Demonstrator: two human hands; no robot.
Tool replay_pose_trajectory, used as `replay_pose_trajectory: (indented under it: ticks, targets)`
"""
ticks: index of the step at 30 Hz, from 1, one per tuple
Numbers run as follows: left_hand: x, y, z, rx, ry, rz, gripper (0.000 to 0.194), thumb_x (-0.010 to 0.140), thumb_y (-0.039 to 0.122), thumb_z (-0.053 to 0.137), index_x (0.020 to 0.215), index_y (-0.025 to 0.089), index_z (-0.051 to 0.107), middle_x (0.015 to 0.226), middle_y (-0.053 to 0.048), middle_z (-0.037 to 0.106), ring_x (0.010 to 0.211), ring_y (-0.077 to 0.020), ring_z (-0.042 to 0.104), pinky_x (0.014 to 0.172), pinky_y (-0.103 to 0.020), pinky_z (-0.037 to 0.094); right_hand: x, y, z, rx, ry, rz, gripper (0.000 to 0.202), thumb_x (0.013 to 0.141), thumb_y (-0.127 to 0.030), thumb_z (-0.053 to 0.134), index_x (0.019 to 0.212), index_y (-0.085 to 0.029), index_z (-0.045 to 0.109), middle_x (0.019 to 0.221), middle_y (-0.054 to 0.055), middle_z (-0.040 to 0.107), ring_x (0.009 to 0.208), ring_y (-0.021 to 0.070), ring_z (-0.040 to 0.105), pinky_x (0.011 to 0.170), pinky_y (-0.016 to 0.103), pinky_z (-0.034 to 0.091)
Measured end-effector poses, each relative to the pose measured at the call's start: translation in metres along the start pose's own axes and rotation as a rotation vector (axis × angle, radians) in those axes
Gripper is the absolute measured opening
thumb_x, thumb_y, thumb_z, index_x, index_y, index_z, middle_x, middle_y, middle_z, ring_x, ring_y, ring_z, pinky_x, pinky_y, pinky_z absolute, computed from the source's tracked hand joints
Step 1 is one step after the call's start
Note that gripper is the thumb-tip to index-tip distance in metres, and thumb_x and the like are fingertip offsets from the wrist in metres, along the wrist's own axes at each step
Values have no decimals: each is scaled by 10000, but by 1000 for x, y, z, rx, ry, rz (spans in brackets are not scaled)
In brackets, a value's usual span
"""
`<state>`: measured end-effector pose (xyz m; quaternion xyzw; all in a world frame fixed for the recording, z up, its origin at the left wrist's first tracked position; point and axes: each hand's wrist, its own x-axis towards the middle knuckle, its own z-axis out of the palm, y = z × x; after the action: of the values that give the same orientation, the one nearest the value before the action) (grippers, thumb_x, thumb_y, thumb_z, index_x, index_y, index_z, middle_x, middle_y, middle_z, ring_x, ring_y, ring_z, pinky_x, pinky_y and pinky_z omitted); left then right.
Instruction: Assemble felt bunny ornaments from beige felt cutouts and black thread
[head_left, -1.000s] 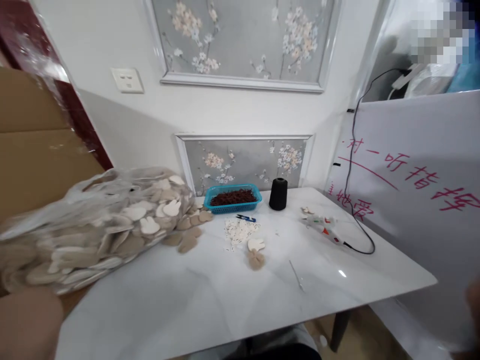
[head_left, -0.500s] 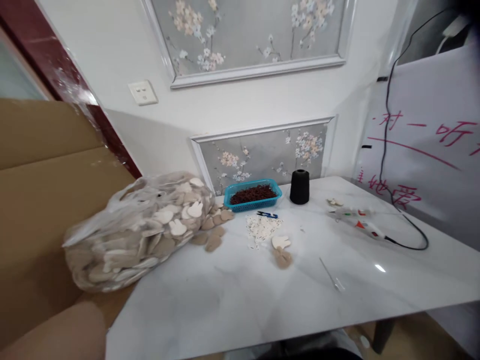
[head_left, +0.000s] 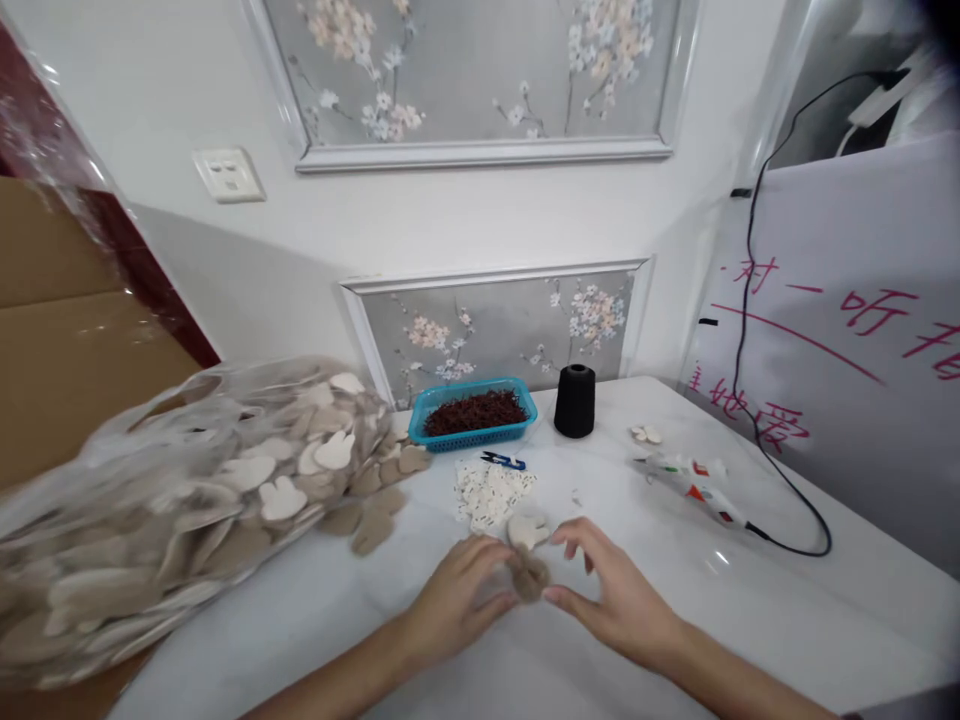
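- A fuzzy brown fabric piece with rounded lobes (head_left: 529, 577) lies between the two hands over the white marbled counter (head_left: 787, 625); its outline is blurred.
- The left hand (head_left: 454, 598) has its fingertips at the piece's left edge, index finger and thumb parted; whether they pinch it, I cannot tell.
- The right hand (head_left: 616, 595) is spread and grasps nothing, its thumb at or just beside the opposite edge. Fingertips alone seem used, probably because the piece is small and soft.
- A flat cream rabbit-head cutout (head_left: 527, 530) sits just beyond the brown piece, within easy reach.
- Behind it are a heap of small white marked slips (head_left: 491, 493) and blue-handled thread snips (head_left: 505, 461), apparently kept central for either hand.
- A blue plastic basket (head_left: 480, 438) confines loose dark-red strands (head_left: 476, 412); a black thread cone (head_left: 575, 402) stands upright beside it.
- A clear plastic bag of felt cutouts (head_left: 172, 400) slumps at left.
- A white corded tool (head_left: 709, 500) lies at right, its cable probably clear of both hands.
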<state>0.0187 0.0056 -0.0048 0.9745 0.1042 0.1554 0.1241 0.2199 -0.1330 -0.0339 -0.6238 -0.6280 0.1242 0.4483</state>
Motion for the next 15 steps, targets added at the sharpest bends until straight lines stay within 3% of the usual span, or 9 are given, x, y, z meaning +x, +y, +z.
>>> replay_pose_trajectory:
  ticks: [4, 7, 9, 12, 15]
  targets:
    - [33, -1, 16, -70, -202, -194, 365, 784, 433, 602, 1096, 253, 544, 1156, -19, 555, 1080, -184, 506, 947, -338, 419, 16, 16, 13, 115, -157, 121, 163, 794, -222, 635, 954, -189, 633, 912, 29, 628, 744, 138, 577, 708, 256, 451]
    - [46, -2, 23, -116, -286, -274, 294, 743, 347, 658, 988, 210, 571, 1057, -13, 574, 1026, -176, 515, 887, -292, 416, 24, 23, 21, 128, -205, 169, 71, 780, -181, 639, 826, -199, 689, 823, 13, 649, 745, 142, 591, 703, 234, 434]
    - [49, -4, 27, -169, -347, -290, 199, 738, 284, 654, 898, 188, 584, 980, -4, 576, 963, -150, 526, 827, -247, 409, 27, 25, 24, 100, -239, 153, 117, 802, -161, 604, 796, -217, 707, 800, 2, 663, 758, 140, 601, 706, 220, 424]
    - [46, -7, 32, -271, -351, -323, 148, 741, 223, 639, 875, 180, 593, 973, 4, 568, 949, -120, 526, 821, -214, 393, 30, 25, 24, -19, -287, 97, 189, 814, -125, 560, 819, -240, 710, 818, -12, 679, 783, 135, 616, 715, 206, 413]
    - [41, -9, 36, -356, -317, -364, 224, 719, 213, 675, 930, 195, 602, 993, 11, 573, 980, -114, 518, 858, -208, 380, 34, 21, 21, -211, -338, 49, 168, 824, -152, 547, 815, -233, 694, 819, -7, 682, 763, 142, 627, 682, 210, 413]
